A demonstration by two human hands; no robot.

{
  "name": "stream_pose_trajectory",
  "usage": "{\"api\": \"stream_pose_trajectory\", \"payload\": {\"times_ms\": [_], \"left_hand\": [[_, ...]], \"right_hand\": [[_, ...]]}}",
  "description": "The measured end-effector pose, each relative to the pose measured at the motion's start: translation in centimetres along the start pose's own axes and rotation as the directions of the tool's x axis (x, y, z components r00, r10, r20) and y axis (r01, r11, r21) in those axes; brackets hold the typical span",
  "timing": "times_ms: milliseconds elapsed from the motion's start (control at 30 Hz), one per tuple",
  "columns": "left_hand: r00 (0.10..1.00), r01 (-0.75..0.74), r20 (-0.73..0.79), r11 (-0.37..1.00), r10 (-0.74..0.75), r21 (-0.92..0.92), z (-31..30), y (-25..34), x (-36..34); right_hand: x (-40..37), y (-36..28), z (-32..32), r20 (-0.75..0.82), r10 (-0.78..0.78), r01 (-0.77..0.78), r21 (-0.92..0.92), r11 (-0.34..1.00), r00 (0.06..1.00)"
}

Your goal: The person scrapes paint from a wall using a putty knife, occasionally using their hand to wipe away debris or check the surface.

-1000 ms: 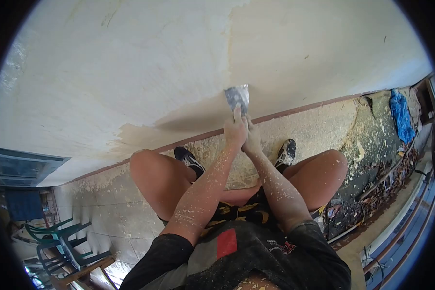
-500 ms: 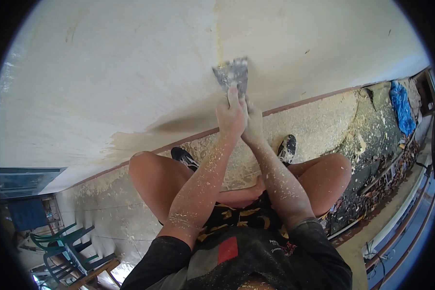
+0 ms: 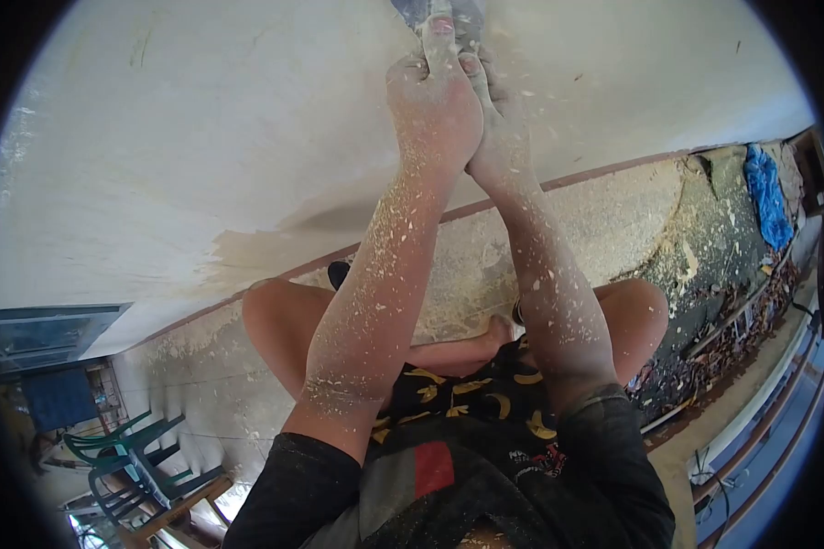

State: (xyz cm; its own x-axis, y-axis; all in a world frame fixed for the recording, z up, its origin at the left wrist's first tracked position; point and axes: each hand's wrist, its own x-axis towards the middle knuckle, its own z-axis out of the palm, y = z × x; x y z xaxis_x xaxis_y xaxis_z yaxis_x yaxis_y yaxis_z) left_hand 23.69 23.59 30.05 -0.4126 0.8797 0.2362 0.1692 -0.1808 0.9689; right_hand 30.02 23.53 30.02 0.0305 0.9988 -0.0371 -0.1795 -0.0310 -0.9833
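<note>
Both hands are together against the pale wall at the top of the view, gripping a wide-bladed scraper (image 3: 468,18). My left hand (image 3: 437,105) is closed round it, its thumb stretched up along the blade. Pressed against its side, my right hand (image 3: 504,133) is closed as well, thumb up and fingers round the handle, which is mostly hidden. The blade's tip runs out of the frame at the top. Dust and pale flakes cover my hands and forearms.
The wall (image 3: 247,119) meets a flake-strewn floor (image 3: 604,210) along a reddish-brown edge. Green plastic chairs (image 3: 142,467) stand at lower left, beneath a louvred window (image 3: 50,334). A blue plastic sheet (image 3: 767,197) lies at right, above dry leaves and railings (image 3: 760,439).
Both hands and the scraper have moved up the wall, taking the blade partly out of view. My forearms reach farther forward and look larger.
</note>
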Motion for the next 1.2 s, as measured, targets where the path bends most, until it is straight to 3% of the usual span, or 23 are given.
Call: {"api": "stream_pose_trajectory", "payload": {"times_ms": [33,67,100,167,200,267,300,367,400,467,500,533,567,633,700,767,800,867,933,1000,1067,1167,1200], "left_hand": [[0.996,0.067,0.068,0.997,-0.065,-0.037,-0.4,0.0,-0.4],[0.985,0.115,0.135,0.99,-0.104,-0.078,-0.4,0.4,-0.5],[0.979,0.15,0.138,0.988,-0.152,0.025,-0.7,-2.8,-1.7],[0.978,0.167,0.1,0.976,-0.182,0.141,-1.6,-14.6,-6.1],[0.957,0.279,0.06,0.956,-0.285,0.086,-1.7,-16.3,-7.6],[0.976,0.207,0.052,0.977,-0.209,0.041,-0.8,-12.7,-5.3],[0.984,0.178,0.031,0.984,-0.178,0.003,-0.4,-9.9,-4.9],[0.975,0.128,0.187,0.991,-0.12,-0.035,-0.3,-1.1,-1.1],[0.969,0.168,0.186,0.986,-0.163,-0.016,-0.1,-1.3,-0.9],[0.986,0.079,0.155,0.982,-0.052,-0.172,0.6,-0.5,0.1],[0.978,0.148,0.159,0.985,-0.132,-0.093,0.3,-2.6,-1.1],[0.965,0.217,0.152,0.976,-0.212,-0.02,-0.1,-7.4,-3.4],[0.969,0.227,0.104,0.974,-0.225,-0.007,-0.2,-13.8,-6.0],[0.976,0.209,0.064,0.978,-0.208,-0.007,0.6,-17.0,-5.9],[0.944,0.314,0.086,0.948,-0.318,0.062,0.6,-14.6,-5.9],[0.968,0.219,0.129,0.976,-0.216,-0.003,0.8,-6.0,-4.2],[0.999,0.022,0.049,1.0,-0.022,0.002,1.6,-5.0,-2.9],[0.981,-0.194,-0.023,0.981,0.194,0.018,2.1,-3.9,-1.1],[0.99,0.086,0.129,0.983,-0.065,-0.16,1.0,-2.6,-0.8],[0.962,0.251,0.115,0.968,-0.249,-0.001,0.2,-8.3,-3.8],[0.956,0.251,0.13,0.962,-0.264,0.109,-0.7,-17.0,-6.8],[0.966,0.242,0.081,0.969,-0.246,0.053,-0.2,-12.4,-5.9],[0.985,0.133,0.091,0.98,-0.148,0.15,0.0,-8.4,-4.1]], "right_hand": [[-0.5,1.9,-0.3,-0.006,0.006,-0.006,-0.002,1.0,1.0],[-0.8,5.8,-0.6,-0.019,-0.059,0.056,-0.146,0.988,0.998],[-0.8,9.8,-0.9,-0.018,-0.139,0.128,-0.287,0.949,0.99],[-4.0,19.6,-2.2,-0.043,-0.053,0.037,-0.311,0.95,0.998],[-4.5,19.5,-2.1,-0.042,-0.075,0.059,-0.306,0.95,0.996],[-4.7,18.8,-2.0,-0.09,-0.118,0.077,-0.368,0.926,0.989],[-3.4,14.5,-1.7,-0.051,-0.134,0.11,-0.325,0.939,0.99],[-2.1,9.7,-1.6,-0.015,-0.093,0.085,-0.287,0.954,0.996],[-2.7,9.4,-1.6,-0.017,-0.061,0.054,-0.284,0.957,0.998],[-2.2,7.7,-1.4,-0.014,-0.074,0.068,-0.274,0.959,0.997],[-1.3,6.5,-1.2,-0.007,-0.121,0.115,-0.266,0.957,0.993],[-1.9,12.6,-2.1,0.009,-0.135,0.128,-0.388,0.912,0.991],[-3.6,17.7,-2.4,-0.059,-0.118,0.09,-0.352,0.932,0.991],[-3.3,19.1,-2.8,-0.131,-0.128,0.082,-0.307,0.948,0.983],[-4.1,16.0,-3.2,-0.064,0.054,-0.071,-0.305,0.95,0.996],[-2.8,10.7,-3.2,-0.066,-0.089,0.065,-0.311,0.948,0.994],[-2.5,6.6,-2.8,-0.027,-0.054,0.046,-0.244,0.969,0.998],[-0.7,4.3,-2.4,0.007,-0.04,0.041,-0.17,0.985,0.999],[-0.1,5.0,-1.9,0.024,-0.081,0.085,-0.266,0.96,0.996],[-1.4,13.9,-2.5,-0.014,-0.047,0.039,-0.331,0.943,0.999],[-4.0,21.3,-3.2,-0.036,0.045,-0.055,-0.334,0.941,0.998],[-3.5,18.1,-2.7,-0.067,-0.117,0.091,-0.315,0.945,0.991],[-2.7,14.7,-2.2,-0.054,-0.171,0.151,-0.265,0.952,0.984]]}}
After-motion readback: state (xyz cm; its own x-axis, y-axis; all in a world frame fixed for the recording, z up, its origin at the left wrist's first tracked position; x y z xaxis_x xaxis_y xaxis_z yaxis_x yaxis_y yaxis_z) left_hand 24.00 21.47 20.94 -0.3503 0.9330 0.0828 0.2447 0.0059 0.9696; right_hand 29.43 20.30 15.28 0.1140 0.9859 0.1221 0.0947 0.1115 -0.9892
